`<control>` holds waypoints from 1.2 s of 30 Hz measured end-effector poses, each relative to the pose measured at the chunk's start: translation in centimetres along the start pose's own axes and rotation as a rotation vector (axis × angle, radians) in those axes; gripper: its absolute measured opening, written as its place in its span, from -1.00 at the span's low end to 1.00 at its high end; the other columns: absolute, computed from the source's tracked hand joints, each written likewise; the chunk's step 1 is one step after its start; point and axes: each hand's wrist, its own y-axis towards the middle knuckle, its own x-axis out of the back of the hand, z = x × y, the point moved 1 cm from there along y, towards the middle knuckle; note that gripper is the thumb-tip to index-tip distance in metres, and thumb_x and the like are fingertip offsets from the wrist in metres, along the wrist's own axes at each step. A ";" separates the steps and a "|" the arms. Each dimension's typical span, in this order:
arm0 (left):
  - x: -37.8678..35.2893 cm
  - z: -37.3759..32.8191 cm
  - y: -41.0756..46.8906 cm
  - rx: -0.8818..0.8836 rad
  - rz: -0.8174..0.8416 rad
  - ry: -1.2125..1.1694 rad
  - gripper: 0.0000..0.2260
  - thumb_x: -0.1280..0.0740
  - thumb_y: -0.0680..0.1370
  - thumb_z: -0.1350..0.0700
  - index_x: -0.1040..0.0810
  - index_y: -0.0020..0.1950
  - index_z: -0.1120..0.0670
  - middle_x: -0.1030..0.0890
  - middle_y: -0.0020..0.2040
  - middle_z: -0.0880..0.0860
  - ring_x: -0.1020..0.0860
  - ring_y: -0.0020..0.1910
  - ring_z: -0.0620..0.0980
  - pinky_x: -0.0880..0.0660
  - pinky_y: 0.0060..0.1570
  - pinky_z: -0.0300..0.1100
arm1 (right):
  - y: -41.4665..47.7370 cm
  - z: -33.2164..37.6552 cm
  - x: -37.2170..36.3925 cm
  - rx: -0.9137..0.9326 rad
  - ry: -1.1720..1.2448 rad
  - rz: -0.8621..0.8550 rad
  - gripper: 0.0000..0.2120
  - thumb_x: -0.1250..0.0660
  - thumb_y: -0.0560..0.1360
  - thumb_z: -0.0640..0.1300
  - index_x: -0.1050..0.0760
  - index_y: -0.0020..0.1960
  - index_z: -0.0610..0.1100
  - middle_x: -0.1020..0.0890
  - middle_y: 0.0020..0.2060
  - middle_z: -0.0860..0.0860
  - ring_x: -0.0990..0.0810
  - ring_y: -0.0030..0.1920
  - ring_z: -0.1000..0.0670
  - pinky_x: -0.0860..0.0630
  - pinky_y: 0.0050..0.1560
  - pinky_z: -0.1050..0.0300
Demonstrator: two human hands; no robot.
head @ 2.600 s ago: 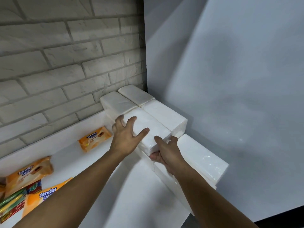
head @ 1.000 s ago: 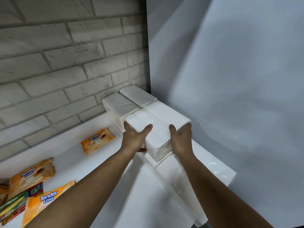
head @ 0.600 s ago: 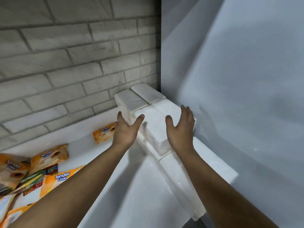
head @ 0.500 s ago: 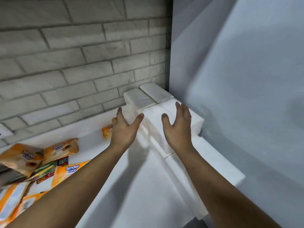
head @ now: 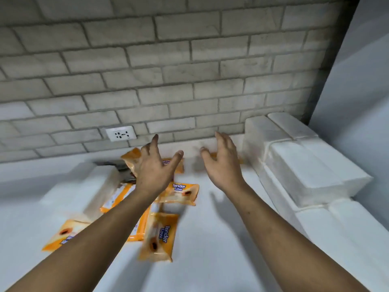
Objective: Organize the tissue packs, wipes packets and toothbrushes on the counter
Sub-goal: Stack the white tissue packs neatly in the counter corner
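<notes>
Orange wipes packets (head: 181,193) lie in a loose, overlapping heap on the white counter (head: 210,239), left of centre. The front packet (head: 157,237) points its long axis away from the person, while the one behind it lies crosswise. A loose tissue pack (head: 94,186) sits just left of the heap, touching it. The tidy tissue stack (head: 305,165) fills the right corner, well apart from both.

The left hand (head: 154,171) hovers directly over the far end of the heap, fingers spread and holding nothing. The right hand (head: 223,165) hangs equally empty and splayed over bare counter, between the heap and the stack. The left hand is therefore the nearer one for gathering packets; the right would have to cross leftward. Something dark behind the heap is too blurred to name. A brick wall (head: 168,81) with a wall socket (head: 120,134) backs the counter.
</notes>
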 end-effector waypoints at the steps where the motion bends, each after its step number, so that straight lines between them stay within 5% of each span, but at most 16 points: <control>1: 1.3 1.5 0.2 0.023 -0.014 0.008 -0.15 -0.29 0.53 -0.43 -0.11 0.68 -0.05 -0.31 0.55 0.15 -0.34 0.52 0.20 -0.35 0.46 0.15 | 0.0 1.0 -1.6 0.018 0.007 0.028 -0.36 -0.31 0.62 0.03 -0.22 0.62 -0.15 -0.22 0.61 -0.14 -0.12 0.63 -0.09 -0.09 0.60 0.02; 5: 6.1 6.7 0.6 0.083 -0.040 0.022 -0.16 -0.26 0.49 -0.46 -0.15 0.66 -0.09 -0.31 0.51 0.14 -0.43 0.43 0.22 -0.41 0.42 0.15 | -0.3 4.2 -7.6 0.060 0.011 0.119 -0.36 -0.29 0.63 0.06 -0.19 0.63 -0.11 -0.21 0.62 -0.13 -0.11 0.62 -0.08 -0.11 0.59 0.00; 11: 13.8 16.4 1.2 0.192 -0.086 0.104 -0.22 -0.36 0.54 -0.32 -0.21 0.66 -0.02 -0.32 0.49 0.17 -0.31 0.51 0.24 -0.29 0.46 0.07 | -1.4 9.9 -18.6 0.043 0.017 0.257 -0.34 -0.27 0.63 0.06 -0.18 0.63 -0.16 -0.24 0.59 -0.19 -0.15 0.61 -0.14 -0.13 0.59 -0.04; 15: 17.7 22.7 1.9 0.283 -0.042 0.149 -0.21 -0.35 0.55 -0.33 -0.18 0.66 -0.03 -0.29 0.53 0.18 -0.26 0.52 0.28 -0.30 0.45 0.13 | -1.9 12.6 -25.6 -0.009 0.067 0.315 -0.46 -0.30 0.61 0.05 -0.35 0.50 -0.17 -0.43 0.44 -0.21 -0.35 0.47 -0.20 -0.30 0.47 -0.04; 18: 18.9 26.4 2.4 0.336 0.030 0.185 -0.22 -0.34 0.55 -0.34 -0.18 0.66 -0.04 -0.32 0.52 0.17 -0.26 0.52 0.28 -0.32 0.43 0.17 | -2.3 13.0 -29.9 -0.070 0.096 0.375 -0.44 -0.23 0.54 0.18 -0.39 0.43 -0.10 -0.50 0.35 -0.12 -0.45 0.38 -0.15 -0.43 0.38 -0.07; 24: 18.6 31.9 2.8 0.376 0.182 0.163 -0.30 -0.35 0.53 -0.33 -0.34 0.57 -0.03 -0.48 0.43 0.16 -0.44 0.41 0.22 -0.41 0.37 0.10 | -3.7 13.0 -36.5 -0.243 0.188 0.463 -0.29 -0.25 0.48 0.13 -0.25 0.56 -0.12 -0.44 0.45 -0.11 -0.42 0.44 -0.13 -0.34 0.35 0.13; 28: 17.2 33.5 2.7 0.365 0.218 0.152 -0.31 -0.28 0.49 -0.33 -0.44 0.51 0.02 -0.58 0.30 0.13 -0.50 0.34 0.15 -0.45 0.32 0.05 | -4.7 12.4 -39.0 -0.468 0.209 0.520 -0.37 -0.25 0.52 0.11 -0.29 0.51 -0.16 -0.49 0.41 -0.16 -0.50 0.37 -0.19 -0.48 0.29 0.00; 33: 16.0 33.4 3.1 0.299 0.239 0.213 -0.66 -0.31 0.60 -0.11 -0.57 0.19 0.13 -0.56 -0.06 0.07 -0.55 0.08 0.12 -0.45 -0.04 -0.06 | -5.6 11.4 -40.8 -0.583 0.177 0.558 -0.42 -0.18 0.64 -0.01 -0.16 0.60 -0.19 -0.41 0.51 -0.17 -0.44 0.44 -0.20 -0.42 0.32 0.04; 36: 15.3 33.5 3.6 0.310 0.276 0.238 -0.74 -0.25 0.62 -0.10 -0.45 -0.06 0.09 -0.53 -0.18 0.05 -0.57 -0.04 0.14 -0.36 -0.16 -0.09 | -6.3 10.9 -41.6 -0.639 0.188 0.561 -0.49 -0.14 0.61 -0.12 -0.24 0.54 -0.19 -0.50 0.39 -0.25 -0.54 0.31 -0.26 -0.47 0.18 0.00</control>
